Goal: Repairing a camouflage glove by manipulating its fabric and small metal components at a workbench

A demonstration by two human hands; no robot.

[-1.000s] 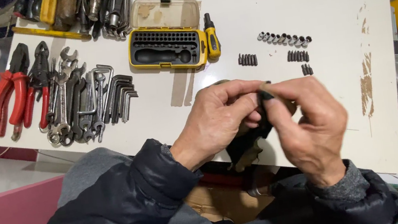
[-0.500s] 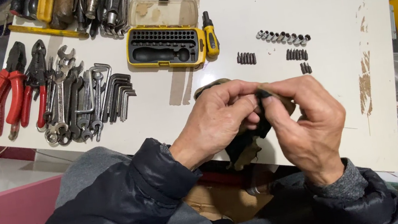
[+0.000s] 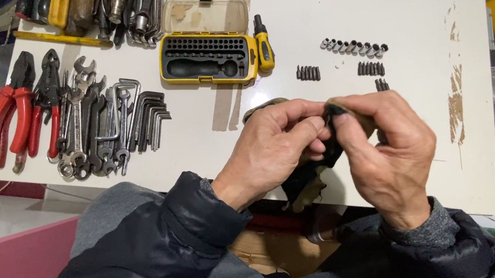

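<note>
Head view. Hands meet above the near half of a white tabletop [image 3: 309,24]. Left hand [image 3: 274,148] and right hand [image 3: 387,147] both have their grip pinched shut on one dark, olive-edged piece of cloth [image 3: 312,178], which hangs from the fingertips just in front of the tabletop's near edge; whether a smaller object sits inside the cloth cannot be told. Both forearms wear dark padded sleeves.

Positions below are given relative to the yellow bit case [image 3: 209,59], which lies open, its clear lid folded back, on the far side of the hands. Touching its right end lies a short yellow-and-black screwdriver handle [image 3: 264,52]. Farther right of the case: a row of small silver sockets [image 3: 354,48] and, nearer the hands, short rows of dark driver bits [image 3: 308,73]. Left of the case: a set of bent hex keys [image 3: 147,116], then a fan of open-ended wrenches [image 3: 85,127], then red-handled pliers [image 3: 8,115] at the tabletop's left edge. Beyond the case, further hand tools lie heaped at the far left corner.
</note>
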